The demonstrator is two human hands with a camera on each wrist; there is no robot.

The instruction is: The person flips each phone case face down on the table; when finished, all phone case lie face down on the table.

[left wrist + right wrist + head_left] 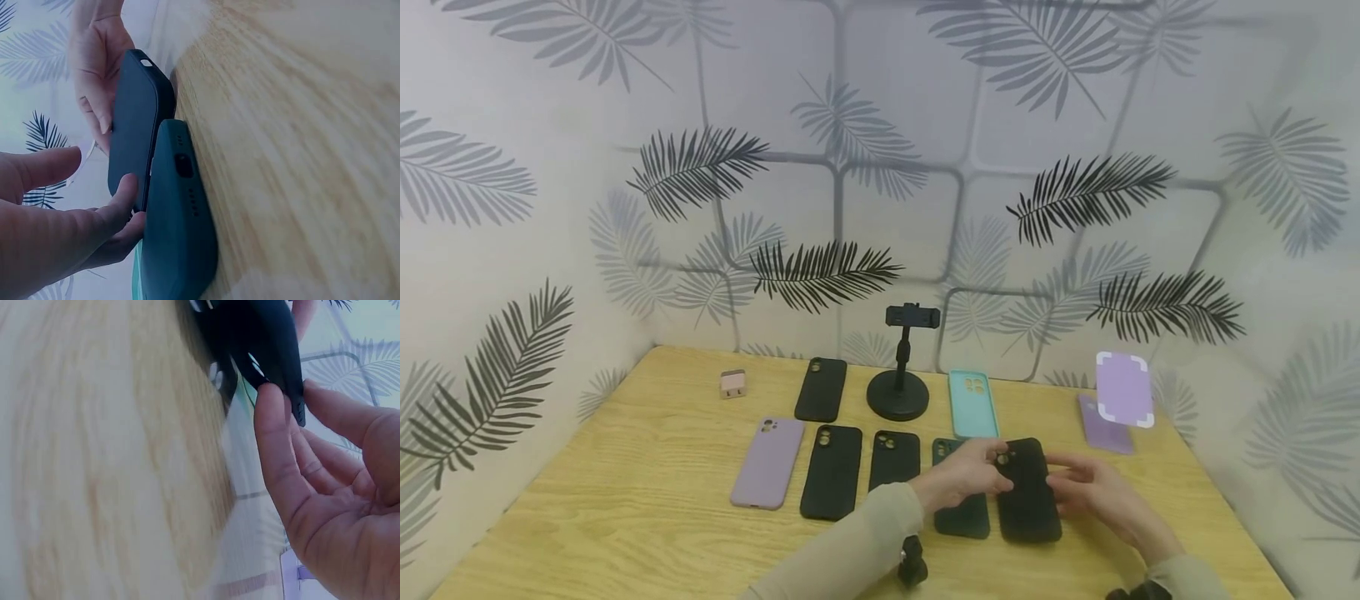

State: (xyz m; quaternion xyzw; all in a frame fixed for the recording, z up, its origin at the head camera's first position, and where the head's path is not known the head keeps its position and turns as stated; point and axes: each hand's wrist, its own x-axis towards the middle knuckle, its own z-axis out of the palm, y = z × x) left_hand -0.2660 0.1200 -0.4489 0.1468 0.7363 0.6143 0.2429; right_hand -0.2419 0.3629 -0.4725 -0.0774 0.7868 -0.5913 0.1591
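Observation:
A black phone case (pixel 1028 492) sits at the right end of the front row, seen edge-on and slightly raised in the left wrist view. My right hand (pixel 1097 496) pinches its right edge; in the right wrist view the thumb and fingers (pixel 275 406) close on the case rim. My left hand (pixel 962 475) reaches over the dark green case (pixel 962 517), and its fingertips (pixel 128 190) touch the black case's left side. The left thumb stands apart from the case in the left wrist view. The dark green case lies flat beside the black one.
Further left lie two black cases (pixel 831 472) (pixel 895 458) and a lilac case (pixel 767 462). Behind stand a black phone stand (pixel 898 396), another black case (pixel 821 389), a turquoise case (pixel 973 404), a small pink block (pixel 732 383) and a purple stand (pixel 1123 389).

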